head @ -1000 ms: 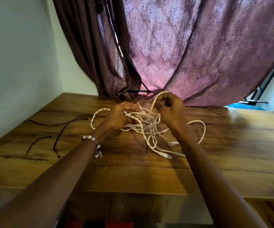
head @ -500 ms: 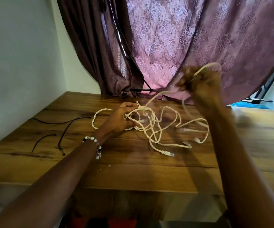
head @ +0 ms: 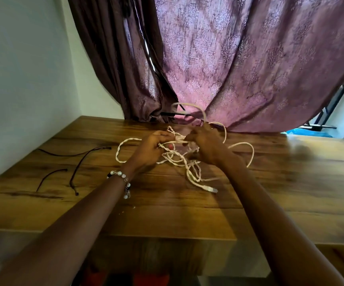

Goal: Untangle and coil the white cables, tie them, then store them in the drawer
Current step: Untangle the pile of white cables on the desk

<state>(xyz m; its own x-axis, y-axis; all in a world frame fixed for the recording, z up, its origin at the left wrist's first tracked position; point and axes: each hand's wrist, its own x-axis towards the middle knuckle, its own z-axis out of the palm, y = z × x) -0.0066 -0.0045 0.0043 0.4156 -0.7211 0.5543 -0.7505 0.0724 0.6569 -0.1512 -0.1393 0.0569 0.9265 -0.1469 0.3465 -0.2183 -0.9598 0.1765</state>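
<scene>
Down from up high comes the right hand [head: 205, 144], back to the white cables [head: 179, 159] heaped mid-table [head: 249, 203]. Both hands pinch strands; the left hand [head: 148, 149] holds the knot. Cables look light, bendy and easy to snag. Best to grab near the plug [head: 209, 188] and pull gently.

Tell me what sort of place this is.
Probably a room in a home: a brown wooden table stands in a white-walled corner, and a patterned mauve curtain hangs behind it.
</scene>
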